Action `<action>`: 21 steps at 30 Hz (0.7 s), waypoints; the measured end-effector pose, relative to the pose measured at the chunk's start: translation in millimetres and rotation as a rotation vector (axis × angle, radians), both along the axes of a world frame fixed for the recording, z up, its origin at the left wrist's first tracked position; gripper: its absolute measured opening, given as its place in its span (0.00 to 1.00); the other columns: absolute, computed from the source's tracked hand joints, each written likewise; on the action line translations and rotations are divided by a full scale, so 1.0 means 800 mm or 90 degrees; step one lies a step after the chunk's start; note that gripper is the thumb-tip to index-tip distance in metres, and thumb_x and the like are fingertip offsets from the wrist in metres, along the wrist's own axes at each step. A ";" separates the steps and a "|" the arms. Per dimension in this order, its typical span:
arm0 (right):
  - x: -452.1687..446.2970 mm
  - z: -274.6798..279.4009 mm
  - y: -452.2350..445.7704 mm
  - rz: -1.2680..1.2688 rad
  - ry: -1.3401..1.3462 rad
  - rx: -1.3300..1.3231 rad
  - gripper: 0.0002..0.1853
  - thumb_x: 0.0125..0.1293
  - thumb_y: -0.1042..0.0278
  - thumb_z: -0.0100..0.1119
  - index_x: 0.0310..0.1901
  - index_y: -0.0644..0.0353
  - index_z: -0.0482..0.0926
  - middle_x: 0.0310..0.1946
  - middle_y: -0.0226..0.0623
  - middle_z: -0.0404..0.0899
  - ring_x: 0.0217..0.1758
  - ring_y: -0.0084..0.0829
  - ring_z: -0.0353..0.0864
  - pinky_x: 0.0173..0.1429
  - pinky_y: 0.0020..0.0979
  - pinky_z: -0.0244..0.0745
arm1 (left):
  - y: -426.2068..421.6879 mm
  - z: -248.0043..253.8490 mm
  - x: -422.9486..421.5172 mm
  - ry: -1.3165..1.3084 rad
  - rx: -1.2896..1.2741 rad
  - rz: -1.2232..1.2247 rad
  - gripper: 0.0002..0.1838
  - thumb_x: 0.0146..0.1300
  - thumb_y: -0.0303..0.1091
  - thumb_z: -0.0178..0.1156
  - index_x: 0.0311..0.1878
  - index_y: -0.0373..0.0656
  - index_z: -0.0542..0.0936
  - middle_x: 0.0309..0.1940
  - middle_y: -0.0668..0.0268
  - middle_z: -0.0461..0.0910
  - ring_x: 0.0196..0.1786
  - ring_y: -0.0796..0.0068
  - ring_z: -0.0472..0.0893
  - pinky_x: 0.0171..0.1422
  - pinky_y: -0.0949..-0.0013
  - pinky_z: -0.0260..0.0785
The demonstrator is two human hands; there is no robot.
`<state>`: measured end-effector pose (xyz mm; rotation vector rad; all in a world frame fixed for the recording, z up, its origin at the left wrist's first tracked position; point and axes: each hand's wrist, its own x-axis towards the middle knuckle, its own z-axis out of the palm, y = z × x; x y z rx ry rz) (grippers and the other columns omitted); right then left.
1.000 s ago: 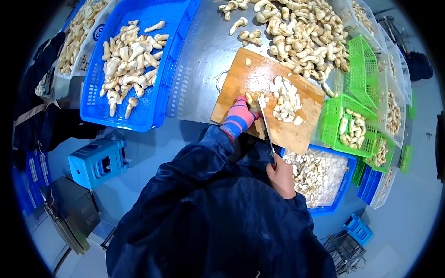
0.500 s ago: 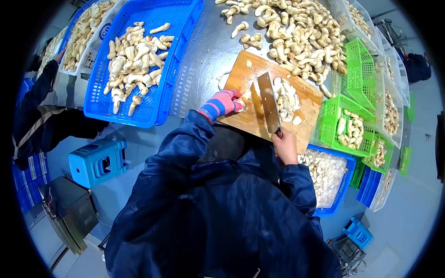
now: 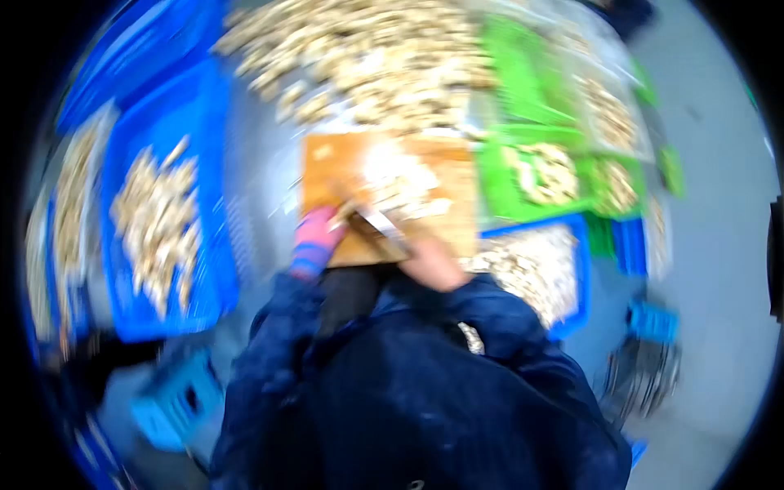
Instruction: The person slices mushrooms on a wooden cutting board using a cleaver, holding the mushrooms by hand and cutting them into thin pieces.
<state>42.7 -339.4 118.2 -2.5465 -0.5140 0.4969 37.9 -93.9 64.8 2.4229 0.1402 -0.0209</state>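
Observation:
The frame is smeared by motion. My left hand (image 3: 318, 235), in a pink and blue striped glove, is at the left edge of a wooden cutting board (image 3: 457, 163). Its fingers are closed around a small pale mushroom (image 3: 346, 213). My right hand (image 3: 433, 260), bare, grips the handle of a cleaver (image 3: 382, 229). The blade slants toward the left fingertips, close to the mushroom; whether it touches cannot be made out. Pale mushroom slices (image 3: 400, 181) lie on the board beyond the cleaver.
A big heap of whole mushrooms (image 3: 367, 57) covers the metal table behind the board. On the left stands a blue crate (image 3: 214, 188) of mushrooms. Green baskets (image 3: 498, 175) are on the right, above a blue-rimmed tray (image 3: 581, 282) of slices. A blue stool (image 3: 167, 404) stands lower left.
The cleaver has moved from beside the slices over to my left hand, its blade now slanting leftward. The view has turned, so the board appears squarer and further left.

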 end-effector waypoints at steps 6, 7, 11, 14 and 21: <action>0.041 -0.009 0.049 -0.043 0.116 0.060 0.11 0.52 0.67 0.55 0.31 0.65 0.81 0.26 0.56 0.78 0.31 0.51 0.80 0.40 0.45 0.75 | 0.028 -0.031 0.011 0.166 -0.132 -0.038 0.22 0.47 0.29 0.65 0.49 0.43 0.77 0.41 0.58 0.78 0.45 0.59 0.77 0.51 0.61 0.71; 0.046 0.003 0.045 -0.059 0.140 0.067 0.11 0.52 0.67 0.55 0.32 0.64 0.81 0.27 0.56 0.79 0.32 0.51 0.80 0.40 0.44 0.75 | 0.037 -0.031 0.014 0.231 -0.294 -0.019 0.21 0.49 0.28 0.64 0.50 0.43 0.76 0.40 0.61 0.77 0.44 0.62 0.77 0.50 0.63 0.71; 0.019 -0.019 0.000 -0.083 -0.012 0.125 0.11 0.55 0.65 0.54 0.34 0.65 0.78 0.27 0.56 0.77 0.32 0.54 0.78 0.39 0.49 0.72 | 0.082 -0.013 0.007 0.208 -1.086 0.104 0.30 0.50 0.26 0.60 0.60 0.48 0.68 0.48 0.64 0.74 0.50 0.66 0.75 0.53 0.58 0.71; -0.017 0.025 -0.019 -0.203 0.041 0.223 0.10 0.52 0.71 0.54 0.33 0.69 0.77 0.31 0.58 0.78 0.36 0.56 0.78 0.42 0.49 0.72 | 0.108 -0.024 0.040 0.059 -1.160 0.147 0.14 0.61 0.34 0.57 0.51 0.47 0.74 0.44 0.66 0.76 0.49 0.66 0.75 0.56 0.54 0.69; -0.043 -0.035 -0.012 -0.259 -0.078 0.252 0.15 0.53 0.74 0.54 0.43 0.71 0.75 0.28 0.55 0.76 0.30 0.51 0.76 0.37 0.42 0.71 | 0.168 -0.072 0.196 -0.241 0.099 0.051 0.17 0.53 0.37 0.65 0.45 0.41 0.78 0.37 0.62 0.78 0.37 0.68 0.77 0.42 0.66 0.70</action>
